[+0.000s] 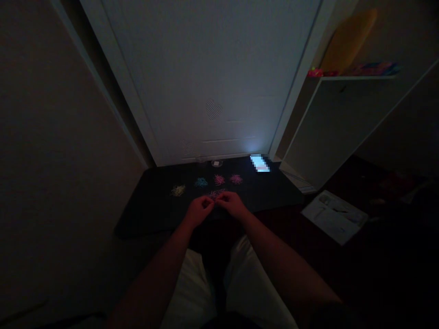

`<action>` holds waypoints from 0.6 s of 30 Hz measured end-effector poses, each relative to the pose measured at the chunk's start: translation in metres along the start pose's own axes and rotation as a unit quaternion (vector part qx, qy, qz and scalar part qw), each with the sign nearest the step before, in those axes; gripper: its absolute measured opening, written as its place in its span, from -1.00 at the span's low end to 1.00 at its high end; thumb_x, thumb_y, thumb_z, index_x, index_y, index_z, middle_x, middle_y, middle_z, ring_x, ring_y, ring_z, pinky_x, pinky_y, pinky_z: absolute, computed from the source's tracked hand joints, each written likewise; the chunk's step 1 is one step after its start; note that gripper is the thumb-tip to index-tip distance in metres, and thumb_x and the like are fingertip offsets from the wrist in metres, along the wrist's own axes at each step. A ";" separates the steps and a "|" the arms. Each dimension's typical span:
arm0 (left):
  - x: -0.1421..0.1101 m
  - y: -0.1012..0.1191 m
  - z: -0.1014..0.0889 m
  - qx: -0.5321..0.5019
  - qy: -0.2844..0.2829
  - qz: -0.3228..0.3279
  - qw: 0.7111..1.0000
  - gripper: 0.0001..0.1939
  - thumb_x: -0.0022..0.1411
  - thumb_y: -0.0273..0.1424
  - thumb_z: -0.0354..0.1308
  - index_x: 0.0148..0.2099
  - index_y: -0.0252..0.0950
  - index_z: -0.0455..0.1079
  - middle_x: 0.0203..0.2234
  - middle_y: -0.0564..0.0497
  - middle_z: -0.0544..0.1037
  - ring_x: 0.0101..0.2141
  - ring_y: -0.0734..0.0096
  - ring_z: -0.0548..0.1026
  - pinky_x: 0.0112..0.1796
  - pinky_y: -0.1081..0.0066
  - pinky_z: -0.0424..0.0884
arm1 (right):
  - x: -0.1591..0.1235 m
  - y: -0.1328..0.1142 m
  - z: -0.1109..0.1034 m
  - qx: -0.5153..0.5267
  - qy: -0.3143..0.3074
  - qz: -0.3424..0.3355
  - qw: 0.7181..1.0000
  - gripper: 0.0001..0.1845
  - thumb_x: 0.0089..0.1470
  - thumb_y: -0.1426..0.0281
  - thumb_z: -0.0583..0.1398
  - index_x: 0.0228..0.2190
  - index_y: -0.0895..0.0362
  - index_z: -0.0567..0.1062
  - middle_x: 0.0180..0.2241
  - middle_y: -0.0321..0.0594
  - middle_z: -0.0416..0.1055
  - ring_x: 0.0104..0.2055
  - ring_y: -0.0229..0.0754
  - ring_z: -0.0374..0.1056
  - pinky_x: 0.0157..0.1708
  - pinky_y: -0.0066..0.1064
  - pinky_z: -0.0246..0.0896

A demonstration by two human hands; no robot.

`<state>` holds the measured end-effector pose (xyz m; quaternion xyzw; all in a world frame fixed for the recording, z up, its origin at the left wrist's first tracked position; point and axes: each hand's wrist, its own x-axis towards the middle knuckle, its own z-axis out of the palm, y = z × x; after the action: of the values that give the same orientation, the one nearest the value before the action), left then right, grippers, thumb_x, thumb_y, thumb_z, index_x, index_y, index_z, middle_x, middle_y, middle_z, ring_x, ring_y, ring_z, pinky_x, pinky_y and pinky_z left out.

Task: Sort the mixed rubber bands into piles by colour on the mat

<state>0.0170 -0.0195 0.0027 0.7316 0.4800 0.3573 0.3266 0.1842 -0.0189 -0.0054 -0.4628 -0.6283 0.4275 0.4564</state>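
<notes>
Dimly lit room, apparently in a home, striped heart [214,109] decorating a framed white panel [206,59], low dark table [144,205], pale cabinet [329,128], dark reddish floor [279,226].

Left hand [200,210] curled beside curled right hand [232,204]

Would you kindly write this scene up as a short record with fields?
surface: dark tabletop
far piles, left to right: blue pile, pink pile, second pink pile
nearer piles: pale pile at left; pinkish-purple pile just beyond the fingers
hands: left hand and right hand, fingertips close together
held: too small and dark to tell
light: dim; lit screen at far right
</notes>
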 end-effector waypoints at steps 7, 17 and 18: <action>0.000 0.001 0.000 0.013 0.005 -0.005 1.000 -0.81 0.02 -0.30 0.11 -0.41 -0.34 0.40 -0.55 0.04 0.47 -0.51 0.49 0.38 -0.46 0.48 0.28 | -0.001 -0.002 0.000 0.018 0.012 0.010 1.000 -0.82 -0.17 0.29 0.21 -0.57 0.18 0.45 -0.61 -0.35 0.32 -0.55 -0.35 0.18 -0.52 -0.50 0.06; 0.001 0.001 0.000 -0.006 0.006 0.000 1.000 -0.80 0.03 -0.30 0.10 -0.42 -0.34 0.41 -0.53 0.02 0.50 -0.49 0.46 0.40 -0.43 0.47 0.30 | -0.002 -0.003 -0.002 0.004 -0.010 -0.010 1.000 -0.76 -0.20 0.26 0.25 -0.46 0.16 0.52 -0.53 -0.29 0.41 -0.49 -0.31 0.24 -0.46 -0.47 0.12; 0.001 0.001 0.000 -0.003 0.005 -0.001 1.000 -0.80 0.03 -0.30 0.10 -0.42 -0.34 0.41 -0.53 0.02 0.50 -0.49 0.47 0.40 -0.43 0.47 0.30 | -0.002 -0.003 -0.003 -0.006 -0.010 -0.009 1.000 -0.78 -0.18 0.26 0.24 -0.49 0.16 0.52 -0.54 -0.29 0.40 -0.49 -0.31 0.24 -0.45 -0.46 0.12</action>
<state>0.0181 -0.0189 0.0039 0.7286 0.4808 0.3621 0.3269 0.1865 -0.0212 -0.0021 -0.4555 -0.6398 0.4243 0.4508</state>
